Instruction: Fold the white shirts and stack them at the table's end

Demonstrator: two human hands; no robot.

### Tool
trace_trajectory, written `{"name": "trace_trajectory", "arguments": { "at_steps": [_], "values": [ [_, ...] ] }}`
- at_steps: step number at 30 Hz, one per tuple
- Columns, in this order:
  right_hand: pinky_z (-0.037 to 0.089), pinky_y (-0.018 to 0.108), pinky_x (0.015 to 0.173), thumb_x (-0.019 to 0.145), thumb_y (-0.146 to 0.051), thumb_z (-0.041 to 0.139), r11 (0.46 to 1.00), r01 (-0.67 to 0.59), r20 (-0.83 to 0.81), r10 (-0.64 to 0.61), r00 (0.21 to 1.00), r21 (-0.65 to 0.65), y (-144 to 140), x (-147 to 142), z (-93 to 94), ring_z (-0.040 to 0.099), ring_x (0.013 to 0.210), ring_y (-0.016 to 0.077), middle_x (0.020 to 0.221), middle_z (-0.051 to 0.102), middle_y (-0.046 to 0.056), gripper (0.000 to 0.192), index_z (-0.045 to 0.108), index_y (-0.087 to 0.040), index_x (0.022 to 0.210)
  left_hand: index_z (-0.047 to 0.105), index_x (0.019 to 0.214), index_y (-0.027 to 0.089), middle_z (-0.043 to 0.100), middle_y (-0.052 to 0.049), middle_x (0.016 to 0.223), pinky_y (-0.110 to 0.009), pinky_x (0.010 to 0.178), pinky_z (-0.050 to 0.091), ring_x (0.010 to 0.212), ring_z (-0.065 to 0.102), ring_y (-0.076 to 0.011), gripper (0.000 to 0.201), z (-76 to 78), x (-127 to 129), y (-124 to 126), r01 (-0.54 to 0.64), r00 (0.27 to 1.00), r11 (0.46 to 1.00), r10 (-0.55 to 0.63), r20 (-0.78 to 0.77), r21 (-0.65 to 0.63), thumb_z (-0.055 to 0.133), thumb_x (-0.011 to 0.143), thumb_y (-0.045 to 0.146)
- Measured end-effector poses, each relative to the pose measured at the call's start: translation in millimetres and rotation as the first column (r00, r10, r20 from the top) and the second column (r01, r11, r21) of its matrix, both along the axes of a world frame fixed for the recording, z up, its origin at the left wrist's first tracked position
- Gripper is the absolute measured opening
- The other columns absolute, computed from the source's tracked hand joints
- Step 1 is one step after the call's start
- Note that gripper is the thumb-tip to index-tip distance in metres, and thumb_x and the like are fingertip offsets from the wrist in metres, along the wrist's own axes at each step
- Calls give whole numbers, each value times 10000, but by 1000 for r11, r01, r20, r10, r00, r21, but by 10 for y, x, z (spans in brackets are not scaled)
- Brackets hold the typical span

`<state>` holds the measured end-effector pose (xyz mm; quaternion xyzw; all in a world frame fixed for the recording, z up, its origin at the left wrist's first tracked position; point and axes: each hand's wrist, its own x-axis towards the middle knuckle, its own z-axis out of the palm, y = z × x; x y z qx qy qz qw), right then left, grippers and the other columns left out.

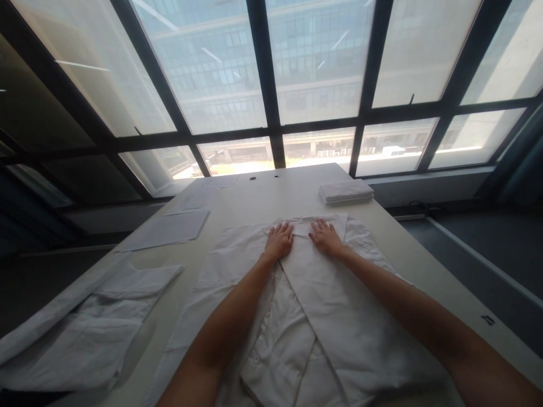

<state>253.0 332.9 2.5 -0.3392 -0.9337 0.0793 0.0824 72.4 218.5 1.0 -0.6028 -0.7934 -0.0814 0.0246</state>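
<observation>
Two flat hands on a white garment (322,316), centre of the frame.
My left hand (279,241) and right hand (326,237) press it, fingers spread, grasping nothing; folded cloths (345,191) lie on the bench (263,198) above.

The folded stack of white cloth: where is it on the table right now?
In the head view, the folded stack of white cloth sits at the table's far right, near the window, beyond the right hand, which lies flat on the white garment.
</observation>
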Motion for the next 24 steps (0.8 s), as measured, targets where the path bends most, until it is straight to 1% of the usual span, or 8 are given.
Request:
{"name": "trace_trajectory", "arguments": {
  "at_steps": [4,7,10,13,17,19,22,24],
  "values": [
    [132,503,1228,1051,-400,258,991,107,-46,-103,994,84,61,457,-64,131,1554,264,1677,219,142,599,302,-144,1591,419,1541,229,329,-76,1646,-533,1235,183,1514,285,-300,526,4,3,13,-9,1000,1000,9,12,-8,315,1038,344],
    [158,461,1227,1036,-424,285,982,174,-2,-174,985,79,128,769,-151,198,1538,281,1652,275,175,634,331,-95,1575,416,1541,234,323,-69,1649,-523,1238,177,1518,276,-294,523,17,10,12,-17,1000,1000,17,25,-16,316,1039,342],
    [154,451,1230,1028,-448,286,968,243,53,-247,968,66,258,955,-180,223,1528,294,1637,298,202,670,346,-49,1562,416,1541,226,319,-70,1650,-520,1241,169,1520,270,-297,524,28,12,6,-22,999,999,23,38,-24,321,1038,338],
    [131,476,1236,1028,-543,244,953,302,94,-301,949,8,391,1010,-128,180,1542,292,1652,260,198,744,309,-48,1580,414,1543,214,317,-70,1650,-517,1242,167,1521,267,-296,527,30,7,-1,-20,999,1000,20,36,-18,321,1039,337],
    [110,513,1236,1015,-650,118,952,295,111,-286,952,-78,481,1014,-53,138,1554,271,1676,198,168,824,280,-92,1599,415,1540,213,318,-75,1650,-519,1241,170,1519,271,-298,524,20,10,-2,-19,999,1000,20,44,-17,326,1040,342],
    [106,532,1232,1013,-652,79,952,297,106,-289,952,-77,486,1015,-50,134,1555,269,1679,193,162,823,282,-113,1601,422,1534,229,322,-72,1649,-518,1240,170,1517,275,-293,514,15,14,3,-18,999,1000,18,47,-13,333,1040,341],
    [114,555,1223,1019,-641,84,954,298,98,-293,951,-31,470,1013,-80,148,1550,280,1676,199,170,805,289,-122,1599,461,1504,244,362,-73,1631,-503,1241,172,1506,299,-279,489,12,-19,9,-28,998,999,26,57,21,353,1039,350],
    [128,562,1217,1025,-628,104,956,292,100,-291,952,-1,458,1008,-108,160,1547,285,1673,210,175,786,295,-124,1597,482,1489,234,404,-94,1604,-499,1232,202,1493,320,-283,487,12,-87,-3,-127,990,990,122,69,67,357,1041,377]
  ]
}}
